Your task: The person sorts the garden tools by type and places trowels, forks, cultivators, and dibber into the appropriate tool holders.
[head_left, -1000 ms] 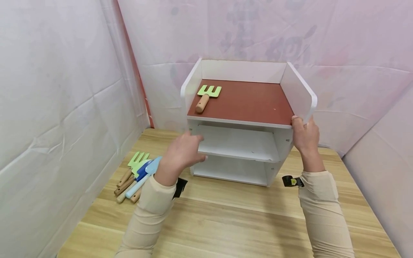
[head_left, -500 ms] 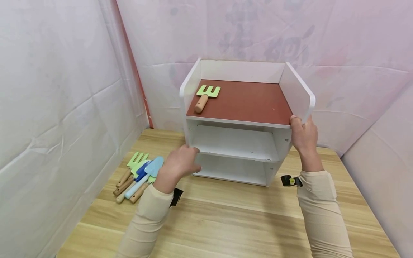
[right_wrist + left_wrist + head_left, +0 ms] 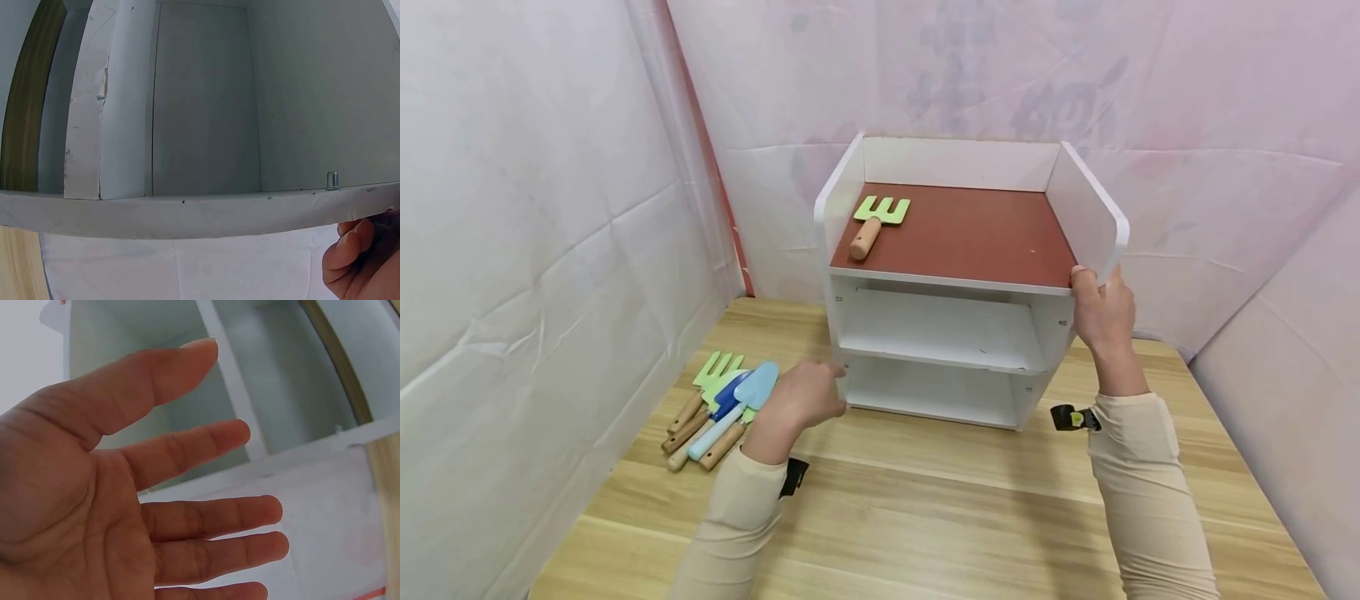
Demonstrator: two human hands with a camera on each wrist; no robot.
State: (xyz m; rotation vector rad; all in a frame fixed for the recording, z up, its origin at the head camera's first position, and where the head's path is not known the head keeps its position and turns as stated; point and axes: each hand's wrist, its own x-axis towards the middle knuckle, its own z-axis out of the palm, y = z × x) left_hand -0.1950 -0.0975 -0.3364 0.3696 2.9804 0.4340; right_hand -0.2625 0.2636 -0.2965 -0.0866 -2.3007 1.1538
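A small white shelf unit [image 3: 932,282] with a reddish-brown top stands on the wooden table. On the left of that top lies a hand fork [image 3: 880,212] with green tines and a wooden handle. My right hand [image 3: 1103,321] grips the front edge of the unit's right side panel; its curled fingers [image 3: 345,253] show below the panel in the right wrist view. Between the unit's lower left corner and a pile of garden tools is my left hand [image 3: 805,398]. It holds nothing, and its fingers [image 3: 219,515] stretch out apart in the left wrist view.
The pile at the left has a green hand fork [image 3: 718,368], a light blue trowel [image 3: 757,386], a dark blue tool [image 3: 727,397] and several wooden handles. White sheeting [image 3: 565,250] hangs along the left side and behind the unit.
My left hand has moved down and left, from in front of the shelves toward the tool pile. The right hand keeps its grip on the unit, and the fork on top lies as before.
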